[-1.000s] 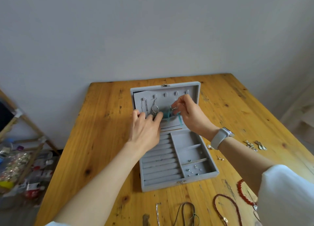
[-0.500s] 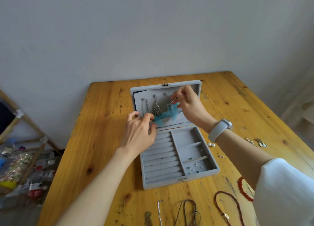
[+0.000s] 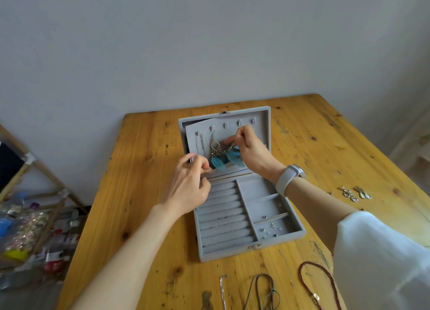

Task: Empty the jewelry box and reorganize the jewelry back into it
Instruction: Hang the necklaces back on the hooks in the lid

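A grey velvet jewelry box (image 3: 295, 234) lies open on the wooden table (image 3: 139, 170), its lid leaning back. In the lid a grey card (image 3: 204, 128) with small hooks carries a thin chain earring (image 3: 199, 142) and a silver hoop earring with a blue feather (image 3: 217, 153). My right hand (image 3: 251, 151) pinches a second blue feather earring (image 3: 233, 156) against the card. My left hand (image 3: 189, 184) rests at the card's lower left edge, fingers curled; whether it grips the card is unclear. Several small studs (image 3: 270, 229) lie in the front right compartment.
Silver drop earrings (image 3: 354, 193) lie on the table at the right. Near the front edge are a silver bar (image 3: 223, 291), a dark cord necklace (image 3: 263, 291) and a red beaded necklace (image 3: 318, 284). A wooden rack with clutter (image 3: 28, 228) stands left of the table.
My right hand has lifted the feather earring higher up the card towards the hooks. My left hand has slid down and left, off the card's face to its lower edge.
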`<state>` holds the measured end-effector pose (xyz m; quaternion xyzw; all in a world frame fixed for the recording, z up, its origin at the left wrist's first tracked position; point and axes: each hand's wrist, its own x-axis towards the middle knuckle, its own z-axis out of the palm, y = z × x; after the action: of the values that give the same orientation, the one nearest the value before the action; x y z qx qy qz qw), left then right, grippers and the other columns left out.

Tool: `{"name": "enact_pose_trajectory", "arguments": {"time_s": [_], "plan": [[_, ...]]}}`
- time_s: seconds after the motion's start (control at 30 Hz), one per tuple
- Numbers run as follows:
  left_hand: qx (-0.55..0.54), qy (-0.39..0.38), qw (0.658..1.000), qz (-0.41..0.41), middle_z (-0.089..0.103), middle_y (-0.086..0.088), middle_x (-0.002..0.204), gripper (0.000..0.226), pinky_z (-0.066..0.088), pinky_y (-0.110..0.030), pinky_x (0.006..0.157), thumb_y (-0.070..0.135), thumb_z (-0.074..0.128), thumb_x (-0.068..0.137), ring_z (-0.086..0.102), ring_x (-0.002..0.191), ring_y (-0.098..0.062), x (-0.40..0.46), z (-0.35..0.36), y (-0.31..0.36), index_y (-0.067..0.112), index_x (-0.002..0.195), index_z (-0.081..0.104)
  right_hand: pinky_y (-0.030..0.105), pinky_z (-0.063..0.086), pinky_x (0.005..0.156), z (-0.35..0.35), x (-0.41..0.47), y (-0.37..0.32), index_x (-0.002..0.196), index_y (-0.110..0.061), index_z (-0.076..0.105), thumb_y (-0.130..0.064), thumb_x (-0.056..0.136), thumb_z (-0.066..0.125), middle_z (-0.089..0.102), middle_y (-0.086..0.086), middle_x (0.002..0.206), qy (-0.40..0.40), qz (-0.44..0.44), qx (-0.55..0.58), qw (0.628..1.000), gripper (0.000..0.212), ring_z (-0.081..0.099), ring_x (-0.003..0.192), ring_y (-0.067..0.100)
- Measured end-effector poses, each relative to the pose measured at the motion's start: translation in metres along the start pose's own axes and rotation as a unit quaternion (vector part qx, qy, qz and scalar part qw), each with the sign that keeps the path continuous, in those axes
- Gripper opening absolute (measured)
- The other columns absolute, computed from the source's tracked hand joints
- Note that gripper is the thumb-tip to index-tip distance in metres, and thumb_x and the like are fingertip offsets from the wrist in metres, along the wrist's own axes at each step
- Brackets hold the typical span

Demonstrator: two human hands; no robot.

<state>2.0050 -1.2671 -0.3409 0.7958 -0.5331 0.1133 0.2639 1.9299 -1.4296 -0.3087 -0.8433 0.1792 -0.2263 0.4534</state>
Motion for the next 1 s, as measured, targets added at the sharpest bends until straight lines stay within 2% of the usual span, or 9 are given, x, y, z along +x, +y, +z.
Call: {"name": "enact_pose_trajectory", "arguments": {"time_s": [0.13,0.23,0.3,0.37,0.53,0.63,0.7,0.87,1.0], "plan": [[0.009,-0.020,0.999,0.034,0.066,-0.002,0.079,0.016,0.011,-0.022,0.111,0.006,0.047,0.074,0.065,0.077,-0.019,-0.003,0.003,-0.007,0.008,0.089,0.052,0.033,0.042,0.079,0.002,0.004,0.001,0.087,-0.015,0.034,-0.017,0.099,0.026,0.062,-0.003,0.101,0.000,0.023,0.010,1.000,0.015,0.054,0.091,0.019],[0.029,-0.021,0.998,0.042,0.070,-0.002,0.087,0.026,0.010,-0.023,0.112,0.012,0.042,0.079,0.065,0.086,-0.018,-0.002,0.005,-0.008,0.009,0.099,0.059,0.037,0.044,0.086,0.002,0.007,0.001,0.080,-0.020,0.033,-0.017,0.099,0.025,0.063,-0.001,0.102,-0.001,0.030,0.023,0.999,0.021,0.056,0.096,0.020],[0.047,-0.015,0.998,0.041,0.071,-0.002,0.089,0.037,0.011,-0.024,0.111,0.020,0.035,0.082,0.065,0.087,-0.017,0.000,0.006,-0.008,0.009,0.104,0.063,0.044,0.044,0.088,0.002,0.008,0.000,0.075,-0.023,0.031,-0.016,0.099,0.025,0.063,-0.001,0.100,-0.001,0.039,0.031,0.999,0.026,0.056,0.093,0.028],[0.082,-0.004,0.996,0.041,0.070,-0.002,0.085,0.041,0.015,-0.029,0.109,0.023,0.034,0.081,0.065,0.082,-0.019,0.002,0.009,-0.006,0.010,0.101,0.066,0.045,0.044,0.080,0.002,0.007,-0.001,0.075,-0.022,0.031,-0.015,0.099,0.025,0.063,0.000,0.097,-0.003,0.045,0.044,0.998,0.026,0.054,0.089,0.040],[0.201,0.007,0.980,0.003,0.059,-0.005,0.070,0.037,0.027,-0.040,0.098,0.027,0.040,0.074,0.059,0.071,-0.026,0.007,0.020,0.012,0.013,0.092,0.070,0.027,0.040,0.061,-0.003,0.003,-0.005,0.076,-0.019,0.031,-0.014,0.100,0.025,0.063,0.000,0.097,-0.009,0.047,0.063,0.997,0.025,0.051,0.074,0.017],[0.241,0.017,0.970,-0.012,0.057,-0.006,0.069,0.028,0.027,-0.042,0.096,0.022,0.065,0.065,0.058,0.071,-0.028,0.010,0.025,0.018,0.013,0.091,0.069,0.027,0.041,0.063,-0.006,0.001,-0.007,0.075,-0.019,0.031,-0.013,0.099,0.026,0.063,0.001,0.097,-0.008,0.052,0.071,0.996,0.026,0.053,0.070,0.009],[0.236,0.019,0.972,-0.010,0.059,-0.007,0.071,0.033,0.026,-0.043,0.099,0.018,0.069,0.062,0.058,0.072,-0.028,0.007,0.027,0.018,0.010,0.094,0.067,0.024,0.043,0.065,-0.008,0.001,-0.007,0.074,-0.019,0.031,-0.013,0.099,0.027,0.063,0.002,0.095,0.003,0.048,0.080,0.996,0.026,0.052,0.068,0.011],[0.189,0.031,0.981,-0.004,0.064,-0.006,0.075,0.036,0.024,-0.039,0.105,0.014,0.049,0.070,0.062,0.076,-0.025,-0.002,0.022,0.013,0.001,0.102,0.059,0.023,0.048,0.062,-0.014,0.004,-0.017,0.076,-0.019,0.035,-0.011,0.099,0.030,0.059,0.004,0.093,0.078,0.020,0.153,0.985,0.025,0.053,0.070,0.014],[0.134,0.041,0.989,-0.039,0.065,-0.006,0.067,0.033,0.022,-0.034,0.103,0.005,0.064,0.067,0.065,0.067,-0.024,0.001,0.016,0.015,0.003,0.099,0.054,0.023,0.057,0.062,-0.012,0.004,-0.029,0.075,-0.016,0.039,-0.008,0.098,0.034,0.049,0.008,0.080,0.114,-0.001,0.208,0.972,0.025,0.054,0.074,0.016]]}}
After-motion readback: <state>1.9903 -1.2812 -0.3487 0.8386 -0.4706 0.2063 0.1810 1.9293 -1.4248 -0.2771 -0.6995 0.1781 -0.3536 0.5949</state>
